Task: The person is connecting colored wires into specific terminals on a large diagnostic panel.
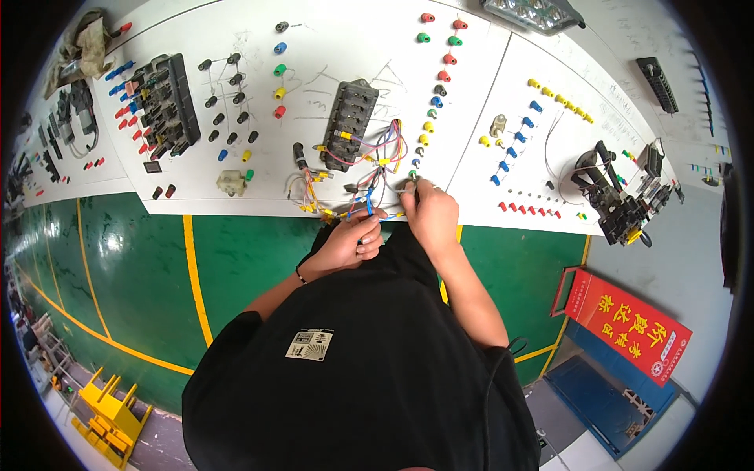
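My left hand (357,235) grips a blue wire (369,202) below a bundle of pink, yellow and blue wires (385,153) with yellow connectors, lying around a black fuse-box-like block (349,118) on the white board. My right hand (428,212) has its fingers closed at a small green terminal (413,176), the lowest in a vertical row of coloured terminals; what it holds is hidden by the fingers. A black cylindrical part (299,155) with attached wires lies left of my hands.
The white board (275,188) carries a relay block (163,104), rows of coloured terminals (531,118) and a black switch assembly (616,208). A lamp (534,9) sits at the far edge. Below are green floor (126,275), a red sign (624,330) and yellow stools (110,416).
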Demonstrator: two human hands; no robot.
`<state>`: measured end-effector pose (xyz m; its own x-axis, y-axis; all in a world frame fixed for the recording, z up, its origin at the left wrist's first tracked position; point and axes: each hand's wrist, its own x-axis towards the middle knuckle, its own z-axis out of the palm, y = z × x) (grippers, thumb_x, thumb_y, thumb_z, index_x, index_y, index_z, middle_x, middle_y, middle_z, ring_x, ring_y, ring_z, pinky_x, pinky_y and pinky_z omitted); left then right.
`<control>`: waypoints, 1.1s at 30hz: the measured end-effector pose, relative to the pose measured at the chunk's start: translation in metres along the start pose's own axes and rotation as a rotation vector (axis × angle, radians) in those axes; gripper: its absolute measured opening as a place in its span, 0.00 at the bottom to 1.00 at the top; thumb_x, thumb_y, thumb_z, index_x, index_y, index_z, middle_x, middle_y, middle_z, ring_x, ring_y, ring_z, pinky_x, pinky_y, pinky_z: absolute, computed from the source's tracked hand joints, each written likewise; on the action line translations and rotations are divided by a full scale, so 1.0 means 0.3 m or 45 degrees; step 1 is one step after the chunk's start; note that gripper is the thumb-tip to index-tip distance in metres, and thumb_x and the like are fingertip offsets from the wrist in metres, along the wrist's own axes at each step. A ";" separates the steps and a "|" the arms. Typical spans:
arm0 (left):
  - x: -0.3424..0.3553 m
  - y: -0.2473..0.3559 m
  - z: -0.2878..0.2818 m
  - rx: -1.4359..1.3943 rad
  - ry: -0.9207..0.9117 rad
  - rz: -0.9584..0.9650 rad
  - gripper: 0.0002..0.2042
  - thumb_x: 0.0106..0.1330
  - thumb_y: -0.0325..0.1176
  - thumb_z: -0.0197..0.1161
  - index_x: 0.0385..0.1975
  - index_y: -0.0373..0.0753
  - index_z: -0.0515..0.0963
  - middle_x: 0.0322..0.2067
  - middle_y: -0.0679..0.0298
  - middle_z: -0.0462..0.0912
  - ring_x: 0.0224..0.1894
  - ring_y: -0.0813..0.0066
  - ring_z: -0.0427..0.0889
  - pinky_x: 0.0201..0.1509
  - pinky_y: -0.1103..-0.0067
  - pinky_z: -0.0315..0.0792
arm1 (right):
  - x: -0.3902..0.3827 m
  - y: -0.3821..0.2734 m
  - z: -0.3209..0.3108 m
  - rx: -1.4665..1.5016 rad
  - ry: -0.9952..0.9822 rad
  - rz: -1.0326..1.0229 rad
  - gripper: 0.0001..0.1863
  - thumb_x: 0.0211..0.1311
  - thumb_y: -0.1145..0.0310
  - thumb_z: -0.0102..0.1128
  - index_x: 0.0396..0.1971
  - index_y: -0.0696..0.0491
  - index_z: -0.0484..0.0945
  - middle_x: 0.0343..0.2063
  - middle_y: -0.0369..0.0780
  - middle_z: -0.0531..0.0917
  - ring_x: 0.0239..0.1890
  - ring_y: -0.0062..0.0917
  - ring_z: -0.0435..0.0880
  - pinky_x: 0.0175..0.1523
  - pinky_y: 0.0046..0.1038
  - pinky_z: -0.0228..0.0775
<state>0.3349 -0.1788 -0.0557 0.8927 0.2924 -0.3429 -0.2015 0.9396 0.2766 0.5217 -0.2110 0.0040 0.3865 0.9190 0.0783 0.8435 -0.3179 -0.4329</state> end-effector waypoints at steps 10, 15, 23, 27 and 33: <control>-0.001 -0.001 0.000 -0.013 0.049 -0.012 0.09 0.78 0.33 0.46 0.51 0.42 0.72 0.19 0.74 0.61 0.17 0.86 0.59 0.20 0.85 0.56 | -0.019 0.011 -0.006 -0.063 -0.136 -0.044 0.14 0.63 0.62 0.59 0.22 0.55 0.75 0.19 0.45 0.80 0.21 0.44 0.80 0.27 0.41 0.71; 0.005 -0.004 0.003 -0.025 0.060 -0.021 0.10 0.78 0.33 0.46 0.52 0.42 0.72 0.20 0.74 0.61 0.18 0.86 0.59 0.21 0.86 0.56 | -0.023 0.010 -0.007 0.006 -0.203 0.077 0.16 0.62 0.58 0.58 0.23 0.55 0.76 0.20 0.46 0.81 0.23 0.44 0.81 0.29 0.42 0.72; -0.023 -0.009 -0.021 -0.201 0.008 -0.009 0.06 0.73 0.31 0.47 0.44 0.42 0.70 0.26 0.67 0.68 0.25 0.78 0.66 0.26 0.82 0.60 | -0.025 0.024 0.017 -0.012 -0.236 0.145 0.21 0.67 0.57 0.53 0.18 0.55 0.77 0.18 0.49 0.80 0.24 0.47 0.80 0.30 0.45 0.71; -0.039 0.008 -0.026 -0.254 0.008 -0.002 0.07 0.71 0.30 0.47 0.42 0.38 0.70 0.30 0.63 0.73 0.30 0.73 0.71 0.32 0.79 0.66 | -0.015 0.029 0.019 -0.030 -0.190 0.122 0.19 0.66 0.58 0.54 0.19 0.56 0.76 0.19 0.49 0.80 0.25 0.47 0.81 0.31 0.45 0.71; -0.055 0.013 -0.024 -0.170 0.093 -0.044 0.15 0.72 0.37 0.46 0.50 0.35 0.73 0.47 0.54 0.81 0.49 0.61 0.80 0.51 0.71 0.73 | -0.008 0.026 0.030 -0.046 -0.214 0.088 0.18 0.64 0.58 0.57 0.20 0.55 0.77 0.18 0.50 0.80 0.24 0.46 0.81 0.31 0.44 0.72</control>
<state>0.3164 -0.1786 -0.0552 0.8693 0.2668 -0.4162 -0.2270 0.9633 0.1433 0.5240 -0.2136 -0.0075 0.3789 0.9197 -0.1029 0.8309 -0.3871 -0.3997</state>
